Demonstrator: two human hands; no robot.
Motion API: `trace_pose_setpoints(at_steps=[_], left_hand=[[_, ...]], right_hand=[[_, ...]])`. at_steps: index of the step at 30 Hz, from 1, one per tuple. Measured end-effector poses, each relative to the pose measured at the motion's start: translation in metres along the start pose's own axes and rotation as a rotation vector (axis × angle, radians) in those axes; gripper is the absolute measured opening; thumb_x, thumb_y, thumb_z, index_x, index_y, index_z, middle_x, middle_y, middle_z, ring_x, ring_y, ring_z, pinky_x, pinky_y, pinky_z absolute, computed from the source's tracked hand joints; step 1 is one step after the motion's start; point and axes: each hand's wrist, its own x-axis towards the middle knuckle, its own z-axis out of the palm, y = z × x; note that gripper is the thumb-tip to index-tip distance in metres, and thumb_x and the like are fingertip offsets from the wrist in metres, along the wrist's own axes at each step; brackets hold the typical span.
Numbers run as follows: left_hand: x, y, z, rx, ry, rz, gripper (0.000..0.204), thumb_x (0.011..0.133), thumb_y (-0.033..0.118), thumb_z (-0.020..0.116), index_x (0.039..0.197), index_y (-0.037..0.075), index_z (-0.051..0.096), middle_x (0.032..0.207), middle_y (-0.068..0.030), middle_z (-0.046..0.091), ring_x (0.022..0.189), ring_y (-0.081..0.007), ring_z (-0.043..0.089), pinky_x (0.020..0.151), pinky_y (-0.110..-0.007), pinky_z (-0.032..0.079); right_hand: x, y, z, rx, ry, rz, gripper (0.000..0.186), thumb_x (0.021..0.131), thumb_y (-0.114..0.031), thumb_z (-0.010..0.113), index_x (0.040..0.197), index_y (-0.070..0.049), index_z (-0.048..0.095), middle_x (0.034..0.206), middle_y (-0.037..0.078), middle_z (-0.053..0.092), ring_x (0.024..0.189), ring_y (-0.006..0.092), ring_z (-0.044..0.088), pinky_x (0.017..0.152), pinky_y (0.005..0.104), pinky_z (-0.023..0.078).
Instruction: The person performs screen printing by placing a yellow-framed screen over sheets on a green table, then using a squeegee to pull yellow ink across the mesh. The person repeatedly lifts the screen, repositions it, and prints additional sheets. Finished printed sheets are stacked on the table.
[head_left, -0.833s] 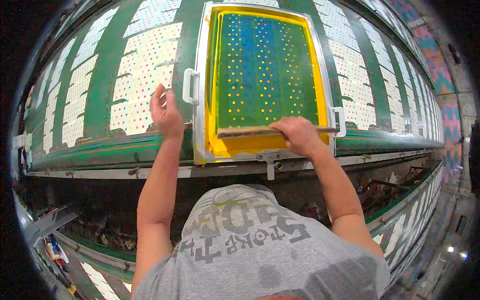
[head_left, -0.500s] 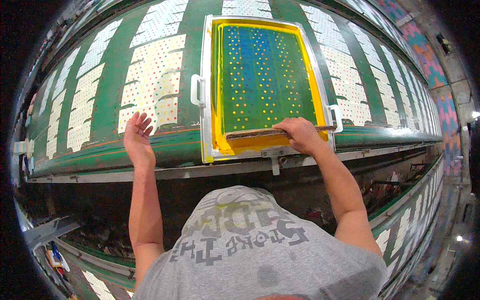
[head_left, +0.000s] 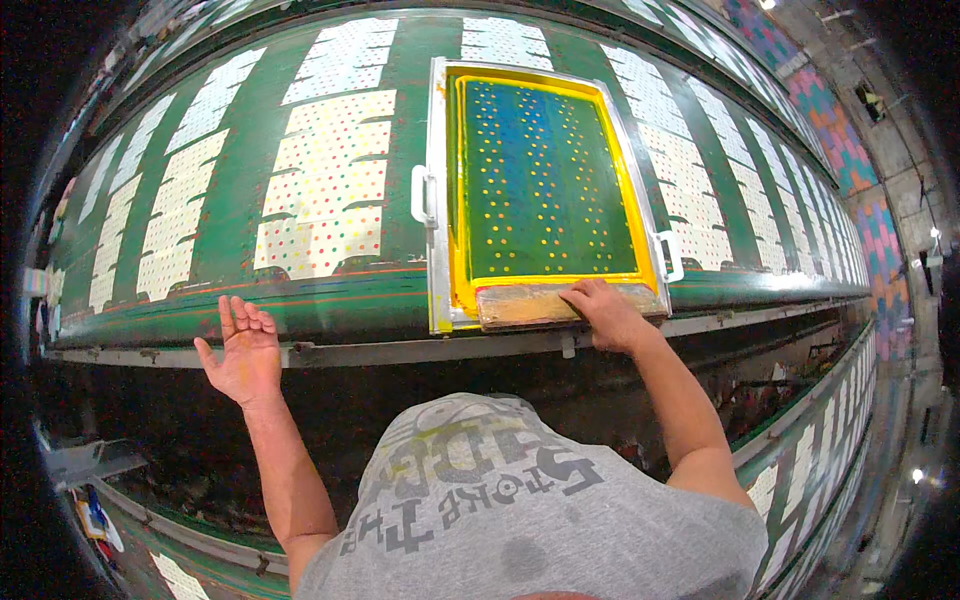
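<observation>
A silver screen-printing frame (head_left: 437, 140) with yellow ink around a green, dotted mesh (head_left: 548, 200) lies on the green printing table. My right hand (head_left: 610, 315) grips a wooden squeegee (head_left: 520, 308) lying along the frame's near side. My left hand (head_left: 240, 350) is raised at the table's near edge, left of the frame, palm up with fingers spread and holding nothing. White handles (head_left: 420, 195) stick out from both sides of the frame. Pale cut pieces printed with coloured dots (head_left: 325, 150) lie in columns beside it.
The long green table (head_left: 225, 240) has a metal rail (head_left: 360, 352) along its near edge. A dark gap separates it from another table of pale pieces (head_left: 805, 460) at lower right. Another row runs beyond. Concrete floor with pink and blue patches (head_left: 890, 320) lies at the right.
My left hand has moved down and leftward, turning palm up. The squeegee under my right hand has tilted, its broad face now showing. The view has shifted, setting the frame lower and further right.
</observation>
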Motion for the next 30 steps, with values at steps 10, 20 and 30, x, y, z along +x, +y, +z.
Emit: trace_pose_setpoints(at_steps=[10,20,30], left_hand=[[-0.001,0.009,0.057,-0.254,0.336,0.396,0.083,0.096,0.072,0.060,0.130,-0.002,0.074,0.130,-0.0202,0.074,0.126,-0.0378,0.064,0.113,-0.058,0.047],[-0.025,-0.023,0.084,-0.149,0.087,0.118,0.077,0.106,0.072,0.049,0.133,0.003,0.072,0.117,-0.0201,0.080,0.105,-0.0370,0.074,0.099,-0.052,0.057],[-0.045,-0.090,0.064,1.069,-0.372,-0.723,0.028,0.111,0.027,0.070,0.125,0.003,0.076,0.112,-0.0093,0.081,0.094,-0.0167,0.077,0.086,-0.033,0.061]], right_hand=[[0.060,-0.035,-0.061,0.011,0.180,-0.249,0.051,0.075,0.005,0.072,0.125,-0.009,0.075,0.132,0.015,0.074,0.126,0.0395,0.067,0.109,0.0496,0.054],[0.188,-0.076,-0.038,0.071,0.328,-0.627,0.044,0.078,0.004,0.067,0.119,-0.009,0.074,0.122,0.013,0.075,0.115,0.0382,0.070,0.101,0.0514,0.058],[0.288,-0.217,-0.056,0.140,0.399,-0.903,0.039,0.079,-0.002,0.070,0.116,-0.011,0.076,0.119,0.009,0.076,0.111,0.0327,0.074,0.095,0.0487,0.059]])
